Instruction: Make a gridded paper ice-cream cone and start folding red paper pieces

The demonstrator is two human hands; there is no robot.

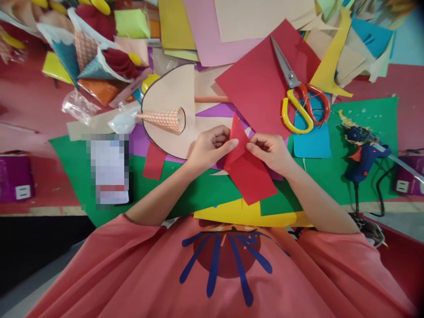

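A strip of red paper [253, 179], folded over at its upper end into a point, is held between both hands. My left hand [213, 148] pinches the folded flap with thumb and fingers. On the other side of the fold, my right hand [270, 152] grips the paper's edge between thumb and forefinger. Left of my hands lies a beige rounded paper piece [168, 88] with a black outline, and on it a small checked paper cone [165, 119]. A larger red sheet [255, 84] lies beyond my hands, with scissors [294, 92] with yellow and red handles on it.
A blue glue gun [359, 161] with its cord rests at right on a green sheet [338, 185]. The phone [111, 172] lies at left. Paper cones [88, 57] and small packets crowd the back left; paper scraps [351, 53] pile up at the back right.
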